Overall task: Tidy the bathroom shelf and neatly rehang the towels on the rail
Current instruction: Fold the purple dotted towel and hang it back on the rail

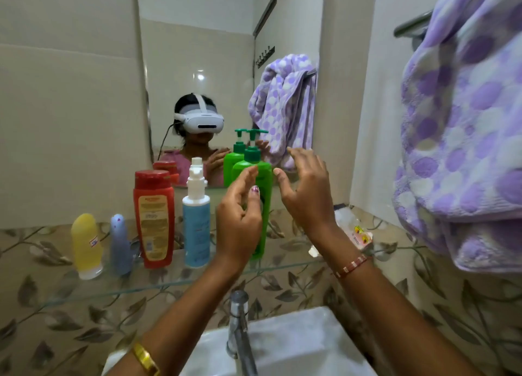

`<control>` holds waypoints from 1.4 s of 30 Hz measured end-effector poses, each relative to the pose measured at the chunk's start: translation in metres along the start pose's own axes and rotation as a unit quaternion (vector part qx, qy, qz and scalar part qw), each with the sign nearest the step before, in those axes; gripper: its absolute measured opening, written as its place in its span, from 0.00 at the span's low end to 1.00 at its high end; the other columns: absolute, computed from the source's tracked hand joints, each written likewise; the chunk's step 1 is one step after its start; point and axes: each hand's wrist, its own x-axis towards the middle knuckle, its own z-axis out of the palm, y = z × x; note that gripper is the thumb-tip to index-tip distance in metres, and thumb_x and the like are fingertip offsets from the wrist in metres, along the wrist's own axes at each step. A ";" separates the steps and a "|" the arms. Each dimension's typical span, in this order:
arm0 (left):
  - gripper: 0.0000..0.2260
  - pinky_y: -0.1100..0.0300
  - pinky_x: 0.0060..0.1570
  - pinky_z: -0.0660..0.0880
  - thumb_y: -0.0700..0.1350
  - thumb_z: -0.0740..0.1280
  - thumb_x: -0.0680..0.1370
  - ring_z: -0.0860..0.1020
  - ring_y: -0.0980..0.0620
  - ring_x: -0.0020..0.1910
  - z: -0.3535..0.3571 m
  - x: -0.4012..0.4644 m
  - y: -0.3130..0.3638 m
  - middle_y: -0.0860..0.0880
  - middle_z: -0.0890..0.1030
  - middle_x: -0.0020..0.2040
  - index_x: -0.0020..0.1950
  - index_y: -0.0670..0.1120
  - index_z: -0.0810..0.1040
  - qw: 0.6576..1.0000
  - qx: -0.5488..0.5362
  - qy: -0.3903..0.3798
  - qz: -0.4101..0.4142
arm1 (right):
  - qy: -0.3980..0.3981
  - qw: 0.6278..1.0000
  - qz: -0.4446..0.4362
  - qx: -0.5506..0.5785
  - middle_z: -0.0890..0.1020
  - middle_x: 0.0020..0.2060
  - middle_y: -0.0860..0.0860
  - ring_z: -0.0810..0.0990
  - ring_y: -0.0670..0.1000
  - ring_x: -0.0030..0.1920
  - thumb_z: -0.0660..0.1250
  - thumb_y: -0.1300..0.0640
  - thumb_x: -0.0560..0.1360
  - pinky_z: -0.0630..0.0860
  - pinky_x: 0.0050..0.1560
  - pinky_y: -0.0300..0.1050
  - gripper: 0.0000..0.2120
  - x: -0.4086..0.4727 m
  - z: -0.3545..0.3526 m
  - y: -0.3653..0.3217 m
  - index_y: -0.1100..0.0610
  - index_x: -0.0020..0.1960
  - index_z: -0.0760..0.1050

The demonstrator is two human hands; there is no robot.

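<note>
Glass shelf point(169, 283) below mirror point(226, 64), carrying, from left: yellow tube point(86, 245), blue tube point(121, 244), red bottle point(154, 218), white-and-blue spray bottle point(197, 217), green pump bottle point(262, 177). Left hand point(240, 214) and right hand point(306, 189) raised on either side of green pump bottle, fingers loosely spread, gripping nothing; contact with bottle not discernible. Purple spotted towel point(463, 138) bunched over rail point(412, 25) at right. Tap point(238, 330) and basin point(296, 344) below.

green pump bottle point(264, 177) partly behind left hand point(238, 220), towel point(463, 138) cropped right
</note>
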 end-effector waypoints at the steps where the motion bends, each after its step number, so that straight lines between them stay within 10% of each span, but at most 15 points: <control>1: 0.18 0.59 0.63 0.72 0.43 0.57 0.75 0.74 0.59 0.62 0.005 0.009 0.011 0.52 0.76 0.61 0.65 0.51 0.69 1.000 -0.018 0.002 0.011 | 0.017 1.000 -0.012 -0.012 0.77 0.60 0.60 0.71 0.60 0.64 0.65 0.56 0.74 0.66 0.66 0.55 0.20 0.008 -0.010 -0.004 0.63 0.63 0.71; 11: 0.15 0.62 0.61 0.72 0.34 0.58 0.76 0.77 0.52 0.57 0.074 0.067 0.087 0.45 0.79 0.55 0.61 0.40 0.74 0.978 -0.195 -0.046 0.049 | 0.146 0.974 -0.025 -0.169 0.78 0.56 0.61 0.74 0.61 0.60 0.61 0.56 0.73 0.67 0.65 0.53 0.19 0.057 -0.110 -0.033 0.65 0.60 0.73; 24: 0.14 0.68 0.53 0.72 0.34 0.58 0.77 0.78 0.59 0.51 0.133 0.050 0.153 0.52 0.80 0.51 0.54 0.50 0.76 0.913 -0.374 -0.164 0.023 | 0.183 0.899 -0.004 -0.397 0.77 0.56 0.62 0.74 0.61 0.59 0.63 0.59 0.71 0.64 0.62 0.46 0.18 0.045 -0.219 -0.061 0.64 0.59 0.74; 32: 0.14 0.75 0.52 0.71 0.35 0.58 0.77 0.76 0.56 0.55 0.159 0.055 0.194 0.49 0.79 0.55 0.61 0.40 0.75 0.911 -0.375 -0.172 0.031 | 0.201 0.759 0.032 -0.618 0.65 0.68 0.64 0.65 0.62 0.67 0.67 0.49 0.70 0.61 0.66 0.51 0.36 0.074 -0.267 -0.073 0.60 0.72 0.56; 37: 0.12 0.56 0.57 0.72 0.37 0.58 0.76 0.76 0.55 0.48 0.168 0.062 0.204 0.51 0.81 0.48 0.56 0.43 0.77 0.908 -0.349 -0.228 0.042 | 0.193 0.704 0.062 -0.680 0.72 0.59 0.63 0.73 0.61 0.56 0.61 0.54 0.76 0.69 0.57 0.52 0.35 0.098 -0.267 -0.065 0.63 0.74 0.45; 42: 0.09 0.68 0.36 0.71 0.39 0.59 0.77 0.73 0.56 0.36 0.165 0.074 0.205 0.53 0.78 0.39 0.52 0.44 0.77 0.908 -0.331 -0.255 0.023 | 0.231 0.752 0.135 -0.602 0.76 0.59 0.64 0.76 0.62 0.58 0.56 0.64 0.77 0.72 0.57 0.52 0.21 0.114 -0.276 -0.072 0.68 0.68 0.56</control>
